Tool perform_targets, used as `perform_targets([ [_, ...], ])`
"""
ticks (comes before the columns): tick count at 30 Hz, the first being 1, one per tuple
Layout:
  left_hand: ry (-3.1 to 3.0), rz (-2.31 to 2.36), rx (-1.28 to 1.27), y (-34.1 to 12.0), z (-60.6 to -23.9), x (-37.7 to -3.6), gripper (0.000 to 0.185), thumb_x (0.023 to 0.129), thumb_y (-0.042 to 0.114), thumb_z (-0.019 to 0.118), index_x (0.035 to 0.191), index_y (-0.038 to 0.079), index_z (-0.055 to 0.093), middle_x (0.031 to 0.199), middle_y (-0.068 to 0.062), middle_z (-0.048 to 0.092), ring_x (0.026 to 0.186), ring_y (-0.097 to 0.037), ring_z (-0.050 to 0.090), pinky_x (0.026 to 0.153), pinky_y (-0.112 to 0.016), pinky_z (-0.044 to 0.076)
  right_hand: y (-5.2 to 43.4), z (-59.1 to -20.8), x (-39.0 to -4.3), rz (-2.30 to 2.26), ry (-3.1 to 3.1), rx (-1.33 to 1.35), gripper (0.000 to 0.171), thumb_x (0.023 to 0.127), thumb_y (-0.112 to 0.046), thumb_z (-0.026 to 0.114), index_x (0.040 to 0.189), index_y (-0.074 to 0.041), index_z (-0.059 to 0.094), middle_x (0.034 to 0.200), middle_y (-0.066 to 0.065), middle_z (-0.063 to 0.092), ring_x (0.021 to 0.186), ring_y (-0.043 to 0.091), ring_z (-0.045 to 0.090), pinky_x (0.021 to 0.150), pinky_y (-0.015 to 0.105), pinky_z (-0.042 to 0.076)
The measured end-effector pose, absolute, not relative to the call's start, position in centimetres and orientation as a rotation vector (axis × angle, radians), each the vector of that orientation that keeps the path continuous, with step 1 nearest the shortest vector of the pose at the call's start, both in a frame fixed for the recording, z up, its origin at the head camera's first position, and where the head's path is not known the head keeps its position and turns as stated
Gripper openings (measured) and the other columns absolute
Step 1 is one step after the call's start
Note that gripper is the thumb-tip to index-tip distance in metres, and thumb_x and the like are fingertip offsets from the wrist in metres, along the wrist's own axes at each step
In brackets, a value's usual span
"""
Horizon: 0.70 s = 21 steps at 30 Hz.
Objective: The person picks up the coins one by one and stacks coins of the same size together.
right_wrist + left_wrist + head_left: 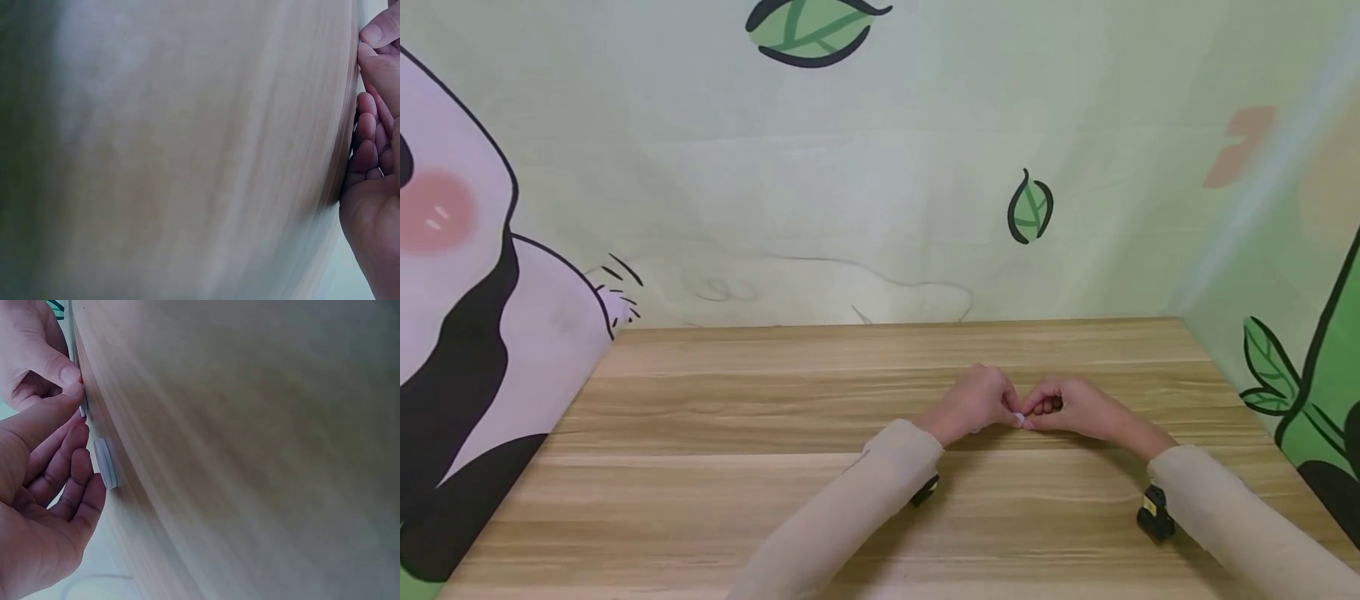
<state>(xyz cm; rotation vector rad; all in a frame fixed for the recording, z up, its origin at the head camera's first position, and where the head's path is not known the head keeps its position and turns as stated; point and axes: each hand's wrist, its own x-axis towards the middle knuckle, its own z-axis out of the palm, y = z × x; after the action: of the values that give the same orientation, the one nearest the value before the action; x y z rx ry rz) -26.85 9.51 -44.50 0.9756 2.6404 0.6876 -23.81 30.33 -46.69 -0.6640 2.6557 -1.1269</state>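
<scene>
My two hands meet fingertip to fingertip near the middle of the wooden table [737, 433]. Left hand [976, 403] and right hand [1075, 408] both have curled fingers and together pinch a small white piece [1018, 419] just above the tabletop. In the left wrist view the piece [81, 411] sits between the left thumb and the right hand's [31, 356] thumb. A flat white disc [105, 464] lies on the table right by the left hand's [56, 487] curled fingers. The right wrist view shows only the right hand's [375, 187] bent fingers against the wood.
A printed backdrop [850, 208] with a panda and green leaves walls the table at the back and on both sides. Small black wrist cameras [1153, 512] hang under the beige sleeves.
</scene>
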Motion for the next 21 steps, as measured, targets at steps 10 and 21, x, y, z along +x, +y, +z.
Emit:
perform_targets([
  [10,2.652,0.649,1.020,9.15,-44.22,-27.10,0.015,0.085,0.032,0.084,0.089,0.017,0.082,0.078,0.013,0.074,0.062,0.000,0.056,0.062,-0.012,0.044,30.00,-46.57,-24.35,-1.128,2.661,-0.677,0.011,0.087,-0.017,0.082,0.095,-0.014,0.077,0.089,-0.003,0.066,0.080,0.008,0.057,0.071,0.022,0.051],
  [21,2.650,0.620,1.046,9.57,-44.67,-26.90,0.019,0.084,0.036,0.083,0.090,0.018,0.082,0.078,0.014,0.073,0.062,0.001,0.054,0.061,-0.012,0.044,30.44,-46.90,-23.73,-1.135,2.676,-0.687,0.010,0.087,-0.015,0.082,0.096,-0.014,0.077,0.090,-0.003,0.067,0.081,0.005,0.058,0.072,0.022,0.051],
])
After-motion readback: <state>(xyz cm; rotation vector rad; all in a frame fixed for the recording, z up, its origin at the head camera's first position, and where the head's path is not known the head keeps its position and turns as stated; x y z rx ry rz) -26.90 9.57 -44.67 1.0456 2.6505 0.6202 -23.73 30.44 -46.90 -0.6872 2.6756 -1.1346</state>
